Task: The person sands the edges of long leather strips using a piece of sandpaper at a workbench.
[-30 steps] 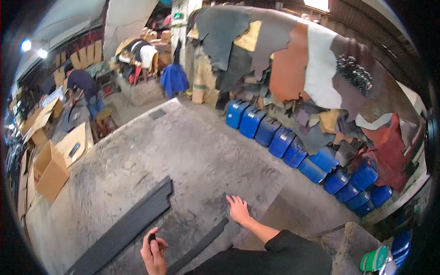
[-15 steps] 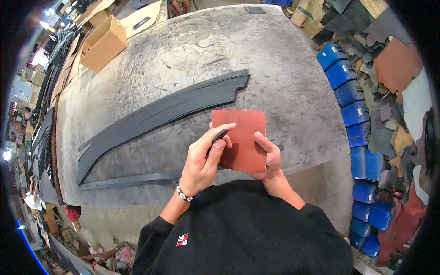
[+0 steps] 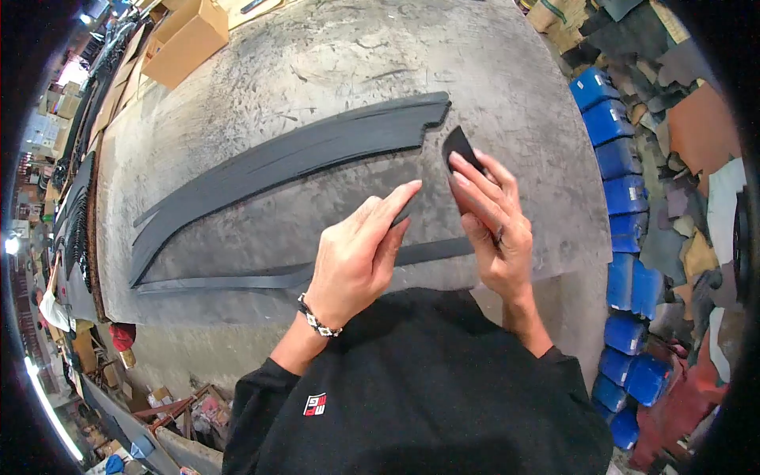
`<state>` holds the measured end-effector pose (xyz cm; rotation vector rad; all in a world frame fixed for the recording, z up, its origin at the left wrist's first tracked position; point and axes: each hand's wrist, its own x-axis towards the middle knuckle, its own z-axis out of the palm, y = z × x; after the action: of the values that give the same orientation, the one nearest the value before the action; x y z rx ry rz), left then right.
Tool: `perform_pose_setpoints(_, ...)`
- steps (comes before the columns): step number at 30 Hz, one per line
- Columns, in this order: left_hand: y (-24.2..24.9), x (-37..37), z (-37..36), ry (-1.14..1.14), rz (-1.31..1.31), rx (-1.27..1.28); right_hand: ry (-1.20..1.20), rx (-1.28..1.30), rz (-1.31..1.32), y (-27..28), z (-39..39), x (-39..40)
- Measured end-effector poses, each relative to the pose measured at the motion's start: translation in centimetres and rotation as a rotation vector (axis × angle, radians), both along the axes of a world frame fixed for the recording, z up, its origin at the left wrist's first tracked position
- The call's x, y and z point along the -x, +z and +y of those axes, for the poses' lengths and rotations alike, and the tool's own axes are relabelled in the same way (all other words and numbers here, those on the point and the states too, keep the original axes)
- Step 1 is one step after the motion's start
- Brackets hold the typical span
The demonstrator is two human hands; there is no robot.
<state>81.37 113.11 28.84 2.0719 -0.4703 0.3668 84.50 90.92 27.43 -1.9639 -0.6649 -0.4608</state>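
My left hand [image 3: 355,249] is closed in a pinch around a small, dark, flat piece [image 3: 402,214], mostly covered by the fingers. To its right, my right hand [image 3: 499,226] is closed on a thin sheet [image 3: 459,149] whose black face and curved upper end stick out above the fingers. Both hands are raised over the near part of the table, apart from each other. Beyond them lies a curved stack of long black strips [image 3: 293,165], notched at its right end. A single dark strip [image 3: 222,283] runs along the near side, passing behind my left hand.
The large grey worktable [image 3: 348,59] is scuffed and stained. At its far left stands an open cardboard box [image 3: 188,43]. Several blue containers [image 3: 617,162] line the right side, beside piled leather scraps [image 3: 697,131]. Debris [image 3: 207,416] lies on the floor at lower left.
The reddish-brown face of the sheet in my right hand no longer shows; a black face shows instead. My right hand has risen and moved right, away from the left. The view has shifted.
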Motion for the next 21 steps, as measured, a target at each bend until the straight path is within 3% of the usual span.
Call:
perform_pose_setpoints(4, -0.8, -0.4, -0.7, 0.010, -0.101, -0.129, 0.009, 0.489, -0.305, 3.6, -1.1, 0.8)
perform_pose_setpoints(10, -1.2, 0.0, -1.0, 0.043, -0.076, -0.253, -0.029, 0.751, -0.453, 3.6, -3.1, -0.2)
perform_pose_setpoints(11, 0.1, 0.3, -1.1, 0.034, 0.066, -0.224, -0.075, 0.785, -0.435, 3.1, -4.0, -1.4)
perform_pose_setpoints(13, -0.2, 0.3, -1.0, 0.027, -0.005, -0.221, -0.163, 0.826, -0.458, 2.7, -5.2, -2.3)
perform_pose_setpoints(17, -1.0, -0.1, -0.4, 0.033, -0.095, -0.257, -0.026, 0.696, -0.470, 4.9, -1.7, 2.1)
perform_pose_setpoints(21, -0.6, -0.5, -0.9, 0.014, -0.058, -0.256, -0.093, 0.780, -0.507, 3.2, -4.0, -1.8)
